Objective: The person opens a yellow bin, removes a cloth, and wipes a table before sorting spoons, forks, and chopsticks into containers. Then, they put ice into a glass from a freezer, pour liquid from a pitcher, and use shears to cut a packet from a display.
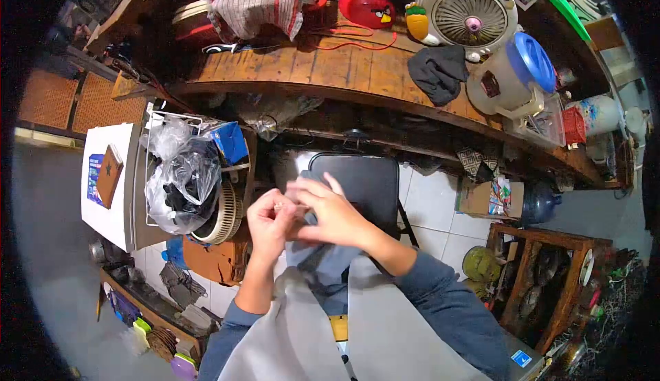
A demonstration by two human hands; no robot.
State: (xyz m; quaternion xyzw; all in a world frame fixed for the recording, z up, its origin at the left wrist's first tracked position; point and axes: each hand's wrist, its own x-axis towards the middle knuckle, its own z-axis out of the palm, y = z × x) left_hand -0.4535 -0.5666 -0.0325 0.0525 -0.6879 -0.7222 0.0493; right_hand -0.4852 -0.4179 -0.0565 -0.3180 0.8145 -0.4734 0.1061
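Both hands are raised together in front of the body, in the middle of the view, over the black seat (pixel 364 188). My left hand (pixel 271 219) has its fingers curled in, thumb against the index finger; a tiny pale thing may show at the fingertips, too small to name. Close against it on the right, my right hand (pixel 330 209) has its fingers partly spread and slightly blurred. Its fingertips overlap the left hand's fingers. Grey-blue sleeves cover both forearms, and a light grey cloth (pixel 405 319) hangs over the front of the body.
A wooden counter (pixel 302 65) spans the top, holding a striped cloth (pixel 265 3), a fan (pixel 471 20), a black cloth (pixel 438 73) and a blue-lidded container (pixel 505 72). Plastic bags (pixel 182 182) fill a rack at left. A wooden shelf (pixel 543 243) stands at right.
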